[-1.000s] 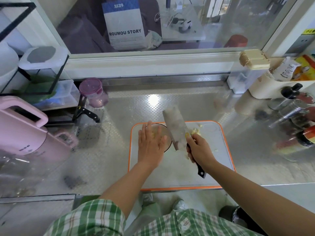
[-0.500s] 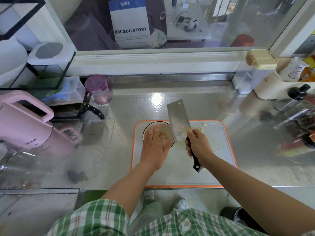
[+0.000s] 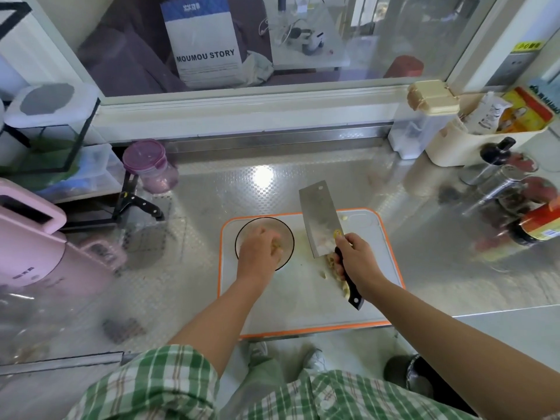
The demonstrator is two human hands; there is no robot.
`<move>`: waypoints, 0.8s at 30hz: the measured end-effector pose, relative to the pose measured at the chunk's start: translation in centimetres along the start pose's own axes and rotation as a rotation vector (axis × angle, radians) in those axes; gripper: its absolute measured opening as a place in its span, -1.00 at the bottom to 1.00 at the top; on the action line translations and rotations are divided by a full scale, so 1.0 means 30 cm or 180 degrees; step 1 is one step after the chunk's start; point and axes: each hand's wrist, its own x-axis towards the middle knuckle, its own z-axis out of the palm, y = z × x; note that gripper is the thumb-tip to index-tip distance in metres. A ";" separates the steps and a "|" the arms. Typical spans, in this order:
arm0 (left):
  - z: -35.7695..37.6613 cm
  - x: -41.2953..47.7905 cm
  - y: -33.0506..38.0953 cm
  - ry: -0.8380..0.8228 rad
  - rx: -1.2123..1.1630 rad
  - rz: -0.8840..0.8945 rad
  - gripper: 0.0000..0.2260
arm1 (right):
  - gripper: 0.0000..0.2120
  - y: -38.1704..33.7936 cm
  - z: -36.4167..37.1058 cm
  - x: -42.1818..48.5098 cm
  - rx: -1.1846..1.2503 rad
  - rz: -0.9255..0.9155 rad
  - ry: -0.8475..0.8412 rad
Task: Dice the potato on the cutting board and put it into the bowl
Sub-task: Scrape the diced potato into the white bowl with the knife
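Note:
A white cutting board (image 3: 303,301) with an orange rim lies on the steel counter. A clear glass bowl (image 3: 285,228) stands on its far left corner. My left hand (image 3: 257,250) hovers over the bowl, fingers curled down around pale potato dice (image 3: 277,247) inside it. My right hand (image 3: 357,262) grips the black handle of a cleaver (image 3: 318,219), blade raised flat and pointing away, right of the bowl. A few potato pieces (image 3: 331,265) lie on the board under the handle, and one bit (image 3: 344,218) near the far edge.
A pink appliance (image 3: 33,244) stands at the left. A purple-lidded jar (image 3: 150,165) and a knife rack (image 3: 136,204) sit behind it. Bottles and jars (image 3: 509,195) crowd the right side. A clear container with a beige lid (image 3: 424,122) stands by the window ledge.
My left hand has moved left from beside the blade to over the bowl and curled down into it. The cleaver has lifted and swung slightly right.

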 end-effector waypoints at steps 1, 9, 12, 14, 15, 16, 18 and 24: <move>0.000 0.002 0.004 -0.0061 -0.0086 -0.0012 -0.80 | -0.75 0.000 0.002 0.000 -0.0005 0.0001 -0.0009; 0.000 -0.091 -0.034 -0.0679 -0.0067 0.0533 -0.58 | -0.76 0.007 0.038 0.001 0.0044 -0.0003 -0.0157; -0.003 -0.118 -0.042 -0.0628 0.0035 0.0662 -0.53 | -0.81 0.018 0.072 0.006 0.0077 -0.0033 -0.0228; -0.004 -0.135 -0.040 -0.0480 0.0026 0.0754 -0.51 | -0.85 0.023 0.096 0.004 0.0106 -0.0091 -0.0273; -0.005 -0.144 -0.038 -0.0370 0.0001 0.0786 -0.50 | -0.85 0.023 0.107 0.002 0.0114 -0.0131 -0.0277; -0.008 -0.154 -0.034 -0.0251 -0.0008 0.0817 -0.50 | -0.86 0.022 0.116 0.000 0.0098 -0.0169 -0.0266; -0.014 -0.171 -0.028 -0.0043 -0.0004 0.0872 -0.51 | -0.86 0.019 0.130 -0.001 0.0052 -0.0231 -0.0241; -0.017 -0.189 -0.052 0.0294 -0.0188 0.0744 -0.59 | -0.84 0.015 0.133 -0.001 0.0026 -0.0309 -0.0241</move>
